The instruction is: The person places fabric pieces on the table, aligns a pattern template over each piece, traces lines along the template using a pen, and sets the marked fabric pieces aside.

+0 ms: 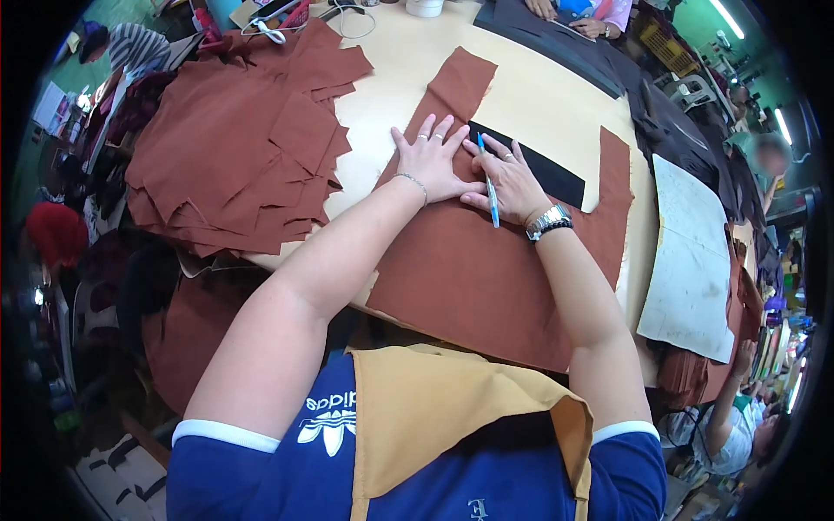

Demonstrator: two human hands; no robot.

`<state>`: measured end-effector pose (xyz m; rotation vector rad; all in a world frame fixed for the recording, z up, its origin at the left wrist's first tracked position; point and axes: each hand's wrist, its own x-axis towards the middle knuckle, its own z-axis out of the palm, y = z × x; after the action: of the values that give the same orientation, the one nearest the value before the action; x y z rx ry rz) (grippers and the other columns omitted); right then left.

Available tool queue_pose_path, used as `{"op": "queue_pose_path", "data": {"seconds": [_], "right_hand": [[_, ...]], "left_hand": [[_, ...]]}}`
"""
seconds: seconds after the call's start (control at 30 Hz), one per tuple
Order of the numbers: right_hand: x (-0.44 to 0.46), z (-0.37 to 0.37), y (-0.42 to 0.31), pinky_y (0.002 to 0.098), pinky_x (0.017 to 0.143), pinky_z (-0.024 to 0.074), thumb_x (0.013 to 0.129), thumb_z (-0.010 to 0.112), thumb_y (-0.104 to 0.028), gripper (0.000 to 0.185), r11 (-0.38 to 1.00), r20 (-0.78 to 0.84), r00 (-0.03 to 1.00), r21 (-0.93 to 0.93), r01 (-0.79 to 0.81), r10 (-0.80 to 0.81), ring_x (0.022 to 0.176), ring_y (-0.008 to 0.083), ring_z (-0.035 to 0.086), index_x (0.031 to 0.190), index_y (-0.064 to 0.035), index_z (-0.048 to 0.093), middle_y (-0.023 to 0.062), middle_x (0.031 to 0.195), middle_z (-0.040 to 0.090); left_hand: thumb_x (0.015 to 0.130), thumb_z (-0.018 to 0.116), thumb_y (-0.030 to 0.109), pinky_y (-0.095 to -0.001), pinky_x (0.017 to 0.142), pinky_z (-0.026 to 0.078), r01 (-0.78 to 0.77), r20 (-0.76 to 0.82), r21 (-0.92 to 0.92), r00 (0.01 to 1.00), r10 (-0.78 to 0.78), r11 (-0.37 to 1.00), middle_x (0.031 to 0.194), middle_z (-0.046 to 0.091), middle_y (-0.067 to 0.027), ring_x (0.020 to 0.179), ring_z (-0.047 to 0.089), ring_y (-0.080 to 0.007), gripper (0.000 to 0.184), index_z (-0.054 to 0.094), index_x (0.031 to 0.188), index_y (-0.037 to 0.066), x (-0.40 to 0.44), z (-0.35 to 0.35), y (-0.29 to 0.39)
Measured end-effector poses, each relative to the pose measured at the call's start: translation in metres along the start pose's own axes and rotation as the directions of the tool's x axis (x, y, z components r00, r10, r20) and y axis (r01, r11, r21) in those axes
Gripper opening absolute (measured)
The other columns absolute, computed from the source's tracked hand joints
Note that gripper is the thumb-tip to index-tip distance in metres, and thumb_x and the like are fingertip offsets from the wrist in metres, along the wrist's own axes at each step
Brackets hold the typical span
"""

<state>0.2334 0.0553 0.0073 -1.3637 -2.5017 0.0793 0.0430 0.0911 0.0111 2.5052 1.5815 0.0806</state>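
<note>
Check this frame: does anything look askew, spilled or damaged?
The brown fabric pile at picture left looks askew: its pieces are fanned out, corners jutting unevenly. No spill or damage stands out.

On the worktop (521, 95), the left hand (432, 167) lies spread on a brown cloth piece (469, 269); just beside it, the right hand (514, 187) holds a blue pen (493, 204). A black strip (556, 174) lies farther right, a brown cloth stack (234, 148) left, a pale sheet (689, 260) right.

Green wall (686, 19) shows beyond the far right corner of the pale table (556, 95), where tube lights (728, 17) glow white.
</note>
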Motion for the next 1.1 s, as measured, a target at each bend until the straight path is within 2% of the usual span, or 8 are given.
{"op": "queue_pose_path", "data": {"seconds": [0.07,0.23,0.33,0.37,0.6,0.77,1.0,1.1], "right_hand": [[-0.005,-0.004,-0.002,0.0635,0.113,0.0234,0.083,0.063,-0.065,0.079,0.999,-0.004,1.0,0.041,-0.016,0.016,0.132,0.0335,0.046,0.137,-0.0083,0.052,0.0063,0.114,0.065],[-0.027,-0.008,0.002,0.0632,0.113,0.0239,0.081,0.067,-0.061,0.067,0.997,0.024,0.998,-0.055,-0.062,0.063,0.132,0.0314,0.046,0.121,-0.009,0.059,0.0054,0.119,0.064],[-0.017,0.0,0.001,0.0635,0.113,0.0242,0.08,0.067,-0.062,0.062,0.995,-0.1,0.992,-0.069,0.072,-0.079,0.131,0.0308,0.046,0.11,-0.0093,0.059,0.0053,0.129,0.061],[-0.013,0.001,0.0,0.0639,0.112,0.0243,0.081,0.067,-0.062,0.061,0.998,-0.057,0.997,-0.024,0.052,-0.053,0.131,0.0304,0.045,0.11,-0.0094,0.06,0.0051,0.136,0.057],[-0.038,-0.013,-0.005,0.062,0.112,0.0271,0.077,0.072,-0.058,0.064,0.986,-0.05,0.989,-0.087,-0.144,0.14,0.124,0.0303,0.051,0.116,-0.0091,0.06,0.0056,0.119,0.065],[-0.026,-0.005,-0.002,0.0625,0.113,0.0253,0.078,0.069,-0.061,0.069,0.999,-0.127,0.992,-0.036,0.021,-0.025,0.119,0.0299,0.053,0.12,-0.0064,0.059,0.0065,0.109,0.065],[-0.033,-0.012,0.002,0.064,0.113,0.0247,0.079,0.069,-0.06,0.06,0.999,-0.06,0.998,-0.019,0.026,-0.028,0.125,0.0301,0.051,0.109,-0.0091,0.061,0.0054,0.123,0.064],[-0.014,-0.004,-0.003,0.066,0.114,0.021,0.083,0.063,-0.063,0.066,0.997,0.0,0.997,0.013,0.073,-0.073,0.137,0.0319,0.043,0.118,-0.008,0.055,0.0091,0.141,0.054]], "left_hand": [[0.065,0.056,0.089,-0.0789,0.108,0.006,-0.014,-0.003,0.021,1.0,0.014,1.0,0.163,0.021,-0.0035,0.152,0.013,-0.0289,0.114,0.029,0.155,0.026,0.003,-0.003,0.0],[0.063,0.056,0.089,-0.0794,0.108,0.007,-0.019,-0.017,0.031,1.0,0.019,0.999,0.163,0.021,-0.0031,0.151,0.013,-0.0281,0.114,0.029,0.155,0.027,0.001,-0.001,-0.002],[0.062,0.057,0.09,-0.0796,0.108,0.008,-0.008,-0.009,0.035,1.0,0.008,0.999,0.163,0.021,-0.0029,0.151,0.013,-0.0278,0.115,0.029,0.155,0.027,0.002,-0.002,-0.001],[0.062,0.058,0.09,-0.0796,0.108,0.008,-0.004,-0.005,0.038,1.0,0.005,0.999,0.163,0.021,-0.0029,0.151,0.013,-0.0278,0.115,0.029,0.155,0.027,0.001,-0.002,0.0],[0.062,0.057,0.09,-0.0788,0.109,0.008,-0.015,-0.043,0.001,0.999,0.015,1.0,0.163,0.022,-0.0042,0.151,0.013,-0.0285,0.116,0.03,0.155,0.026,0.001,0.003,-0.003],[0.063,0.055,0.09,-0.0782,0.109,0.008,-0.017,-0.018,0.025,1.0,0.017,1.0,0.163,0.022,-0.0046,0.151,0.013,-0.0286,0.116,0.029,0.155,0.025,0.002,-0.002,-0.002],[0.064,0.056,0.089,-0.0783,0.109,0.008,-0.02,-0.029,-0.006,0.999,0.019,1.0,0.162,0.022,-0.0056,0.151,0.013,-0.0294,0.115,0.03,0.155,0.024,0.0,0.0,-0.003],[0.065,0.06,0.085,-0.0784,0.109,0.008,-0.032,-0.036,-0.017,0.999,0.031,0.999,0.162,0.022,-0.0059,0.151,0.013,-0.0307,0.112,0.031,0.154,0.024,0.004,0.003,-0.004]]}}
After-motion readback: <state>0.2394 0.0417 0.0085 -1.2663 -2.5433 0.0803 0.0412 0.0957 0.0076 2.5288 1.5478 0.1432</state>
